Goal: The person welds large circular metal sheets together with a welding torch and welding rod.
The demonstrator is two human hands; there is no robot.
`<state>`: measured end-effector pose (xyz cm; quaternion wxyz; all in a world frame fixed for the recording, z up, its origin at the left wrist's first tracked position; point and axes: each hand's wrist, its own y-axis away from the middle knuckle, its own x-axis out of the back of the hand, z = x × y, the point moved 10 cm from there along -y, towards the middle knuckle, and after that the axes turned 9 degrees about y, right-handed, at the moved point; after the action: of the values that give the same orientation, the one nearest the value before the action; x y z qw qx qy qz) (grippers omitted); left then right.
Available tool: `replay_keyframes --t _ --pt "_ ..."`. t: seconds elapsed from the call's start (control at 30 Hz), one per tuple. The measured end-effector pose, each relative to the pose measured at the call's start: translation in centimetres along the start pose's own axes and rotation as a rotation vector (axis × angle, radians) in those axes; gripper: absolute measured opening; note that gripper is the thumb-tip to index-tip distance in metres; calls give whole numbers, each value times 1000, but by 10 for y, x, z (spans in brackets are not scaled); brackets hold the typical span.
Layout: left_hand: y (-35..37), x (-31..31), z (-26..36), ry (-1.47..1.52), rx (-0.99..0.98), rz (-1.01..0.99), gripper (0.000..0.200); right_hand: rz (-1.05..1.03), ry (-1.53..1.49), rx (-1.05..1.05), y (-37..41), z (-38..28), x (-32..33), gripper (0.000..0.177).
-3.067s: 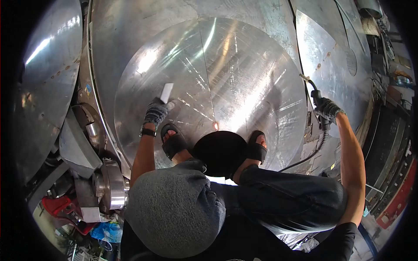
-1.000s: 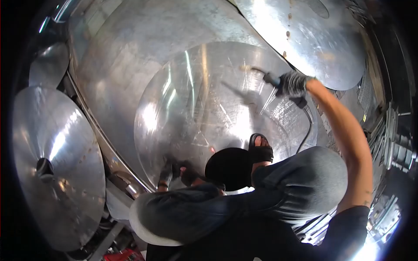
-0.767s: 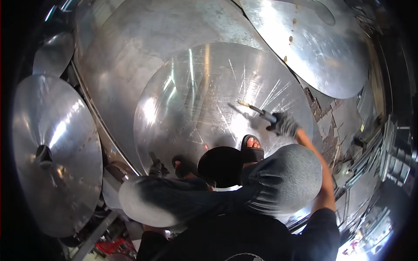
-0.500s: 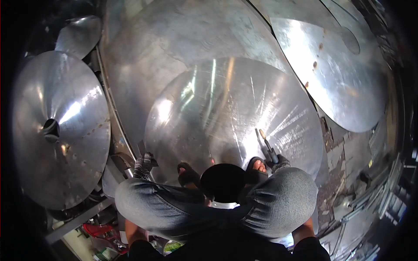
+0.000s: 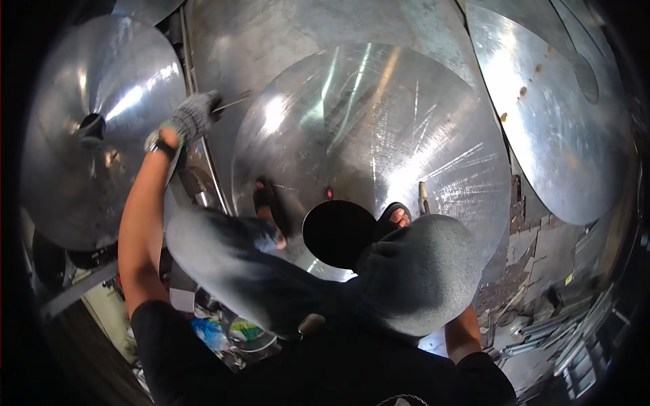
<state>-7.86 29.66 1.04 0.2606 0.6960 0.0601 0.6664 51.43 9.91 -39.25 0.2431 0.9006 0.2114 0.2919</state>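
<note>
My left hand, in a grey knitted glove, is closed around a thin metal strip. It is held out beside the edge of the large shiny round metal sheet, near the left disc. My right hand is hidden behind my right knee; only the forearm shows. Past that knee sticks out the light brown end of a slim tool, lying over the round sheet. Whether my right hand holds it cannot be seen. A black round shape sits between my feet.
On the left stands a cone-like metal disc with a central hole. Another rounded sheet with rust spots lies at right. Metal bars and scraps litter the lower right. Bags and a basin are below my left leg.
My left hand has moved from beside my left knee up and forward with the metal strip. My left leg has shifted. My right hand has gone out of sight behind the knee.
</note>
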Motion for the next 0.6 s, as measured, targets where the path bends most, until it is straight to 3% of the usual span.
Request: replay_keyframes --t 0.07,0.13,0.17,0.23,0.33,0.37,0.43,0.53,0.6 --pt "-34 -11 21 -6 94 -219 33 4 -7 45 -10 -11 0 66" --pt "-51 -15 71 167 127 -256 33 22 -15 78 -19 -17 5 66" --pt "-56 -27 87 206 128 -257 44 36 -23 82 -18 -16 8 67" --pt "-71 -76 117 145 0 -293 61 103 -47 85 -25 -14 26 67" --pt "-71 -130 160 250 122 -551 63 205 -76 67 -21 1 56 68" --pt "-74 -148 162 246 108 -558 63 229 -86 61 -18 7 62 69" --pt "-64 -200 132 306 332 -495 65 249 -93 61 -13 16 72 69" --pt "-22 -239 152 340 328 -351 68 258 -84 99 -18 20 94 70" --pt "26 -295 148 457 526 -375 57 240 -99 162 -44 -2 87 71"
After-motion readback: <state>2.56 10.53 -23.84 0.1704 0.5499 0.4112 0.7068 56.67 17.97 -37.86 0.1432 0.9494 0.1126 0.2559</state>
